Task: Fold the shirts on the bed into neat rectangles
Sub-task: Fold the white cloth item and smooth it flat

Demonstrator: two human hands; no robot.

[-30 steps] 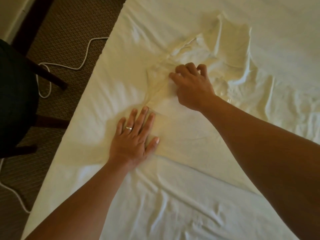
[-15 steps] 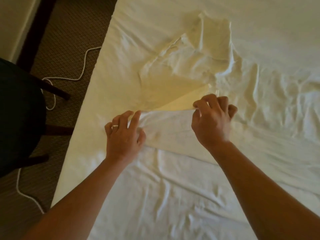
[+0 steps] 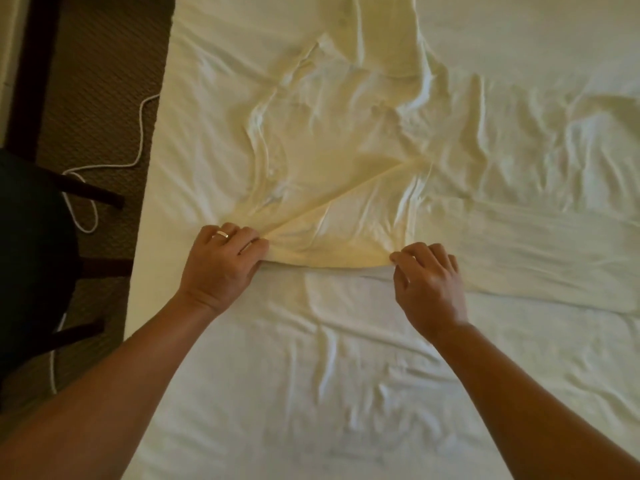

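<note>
The shirt (image 3: 332, 140) is soft, thin cloth, pale cream and matt, creased in fine ridges. The bed (image 3: 381, 375) wears a white cotton-like sheet — matt, rumpled. The ring (image 3: 222, 233) looks like polished metal, faintly glossy. The carpet (image 3: 100, 81) is rough, woven, dull brown; the cord (image 3: 140, 133) — smooth white plastic.

Bed (image 3: 381, 393) with rumpled white sheet, pale yellow shirt (image 3: 339, 140) lying crumpled on it

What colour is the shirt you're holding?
Pale cream-yellow, plain, no pattern; the shirt shows best in the head view.
</note>
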